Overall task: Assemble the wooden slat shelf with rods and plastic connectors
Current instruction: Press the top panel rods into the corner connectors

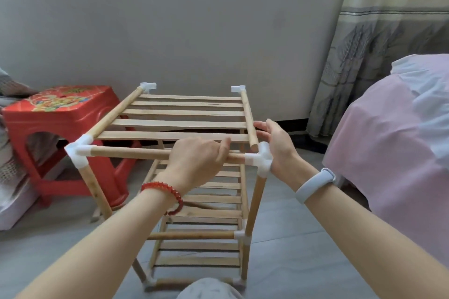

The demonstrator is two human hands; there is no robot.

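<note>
Seating the loose rail: the step in hand looks to be fitting the free near end of the top panel's right side rod (248,119) into the near-right connector (261,159).
Shelf location: the wooden slat shelf (194,201) stands on the grey floor (303,262) directly before the person, a red stool (65,133) to its left and a pink-covered bed (388,141) to its right.
Top panel: the top slat panel (179,114) lies across the frame; its left rail sits in the near-left connector (79,150), while the right rail's end hangs just above and beside its socket, not yet in.
Left hand: the left hand (196,160) has fingers curled over the front crossbar (136,153), thumb stretched along it toward the connector.
Right hand: the right hand (274,143) has fairly straight fingers pressing against the outer side of the rail, its palm against the connector; nothing is clamped.
Doing it well: probably best to hold the crossbar steady, line the rod end squarely with the socket mouth, then push along the rod's axis rather than sideways.
Risk: a skewed push might twist the connector or pull the far corners loose.
</note>
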